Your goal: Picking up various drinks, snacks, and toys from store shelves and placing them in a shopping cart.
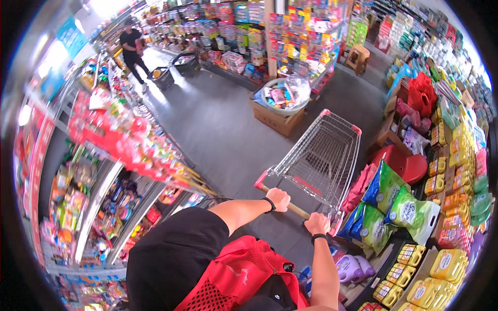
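Both of my hands grip the tan handle (297, 210) of a wire shopping cart (321, 155) with red plastic corners. My left hand (278, 199), with a black band at the wrist, is closed around the handle's left part. Near its right end my right hand (317, 224) is wrapped over it, also with a dark wristband. The cart's basket points away from me and looks empty. A red mesh vest or bag (249, 272) lies across my front over a black shirt.
Green and blue detergent bags (383, 186), a red plastic stool (404, 165) and yellow jugs (447, 264) line the right side. A tub of goods (286, 97) on a cardboard box stands ahead. Shelves of packets (70, 206) fill the left. A person in black (130, 42) stands farther off beside baskets.
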A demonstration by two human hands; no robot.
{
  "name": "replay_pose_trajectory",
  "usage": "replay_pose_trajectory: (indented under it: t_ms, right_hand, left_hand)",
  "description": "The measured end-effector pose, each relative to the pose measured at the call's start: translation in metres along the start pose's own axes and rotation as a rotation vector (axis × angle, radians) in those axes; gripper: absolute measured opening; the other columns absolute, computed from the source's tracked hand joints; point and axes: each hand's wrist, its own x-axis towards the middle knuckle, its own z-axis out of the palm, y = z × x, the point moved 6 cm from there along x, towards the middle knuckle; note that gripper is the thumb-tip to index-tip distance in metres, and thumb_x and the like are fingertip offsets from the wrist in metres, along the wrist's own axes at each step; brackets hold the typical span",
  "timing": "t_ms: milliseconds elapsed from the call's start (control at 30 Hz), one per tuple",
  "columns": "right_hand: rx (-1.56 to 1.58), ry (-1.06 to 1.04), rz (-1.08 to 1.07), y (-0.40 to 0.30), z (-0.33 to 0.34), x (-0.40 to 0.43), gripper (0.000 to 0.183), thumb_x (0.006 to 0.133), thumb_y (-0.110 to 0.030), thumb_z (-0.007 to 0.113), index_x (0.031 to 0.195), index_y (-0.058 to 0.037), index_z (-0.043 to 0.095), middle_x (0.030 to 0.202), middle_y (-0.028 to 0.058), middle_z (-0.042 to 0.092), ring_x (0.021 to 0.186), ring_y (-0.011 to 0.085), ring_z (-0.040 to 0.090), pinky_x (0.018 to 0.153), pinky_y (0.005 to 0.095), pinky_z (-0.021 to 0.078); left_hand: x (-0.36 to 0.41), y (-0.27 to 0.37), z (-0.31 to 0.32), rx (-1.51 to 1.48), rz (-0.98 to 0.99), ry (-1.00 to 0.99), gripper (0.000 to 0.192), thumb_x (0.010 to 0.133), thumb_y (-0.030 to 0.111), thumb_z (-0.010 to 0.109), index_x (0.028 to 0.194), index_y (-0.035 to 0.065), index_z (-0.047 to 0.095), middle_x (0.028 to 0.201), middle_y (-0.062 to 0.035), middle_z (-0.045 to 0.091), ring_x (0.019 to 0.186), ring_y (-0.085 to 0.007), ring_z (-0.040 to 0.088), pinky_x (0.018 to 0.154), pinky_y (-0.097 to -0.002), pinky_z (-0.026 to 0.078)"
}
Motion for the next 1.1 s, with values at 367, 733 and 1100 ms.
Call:
replay_pose_trajectory:
  t_ms: [367,733,1100]
  right_hand:
    - [0.053,-0.012,-0.076,0.050,-0.117,0.236,0.021,0.073,-0.022,0.061,0.080,-0.0086,0.075,0.086,0.0175,0.072,0.083,0.0333,0.071,0.073,0.0433,0.0555]
    - [0.079,0.003,0.006,0.105,-0.210,0.463,0.020,0.073,-0.021,0.060,0.079,-0.0080,0.075,0.084,0.0192,0.071,0.081,0.0356,0.071,0.074,0.0457,0.0555]
    - [0.023,-0.083,0.027,0.211,-0.319,0.679,0.027,0.074,-0.029,0.065,0.087,-0.0075,0.074,0.088,0.0195,0.071,0.084,0.0348,0.070,0.077,0.0441,0.0553]
  left_hand:
    - [0.236,-0.056,-0.113,0.090,-0.042,-0.019,0.026,0.072,0.034,0.063,0.079,0.0114,0.075,0.080,-0.0123,0.072,0.076,-0.0309,0.071,0.067,-0.0435,0.055]
    - [0.475,-0.100,-0.239,0.144,0.065,-0.006,0.026,0.071,0.039,0.068,0.077,0.0139,0.075,0.077,-0.0092,0.072,0.074,-0.0277,0.071,0.065,-0.0414,0.055]
    - [0.717,-0.098,-0.328,0.063,0.077,0.050,0.024,0.071,0.035,0.068,0.073,0.0111,0.073,0.074,-0.0106,0.071,0.071,-0.0284,0.071,0.064,-0.0423,0.055]
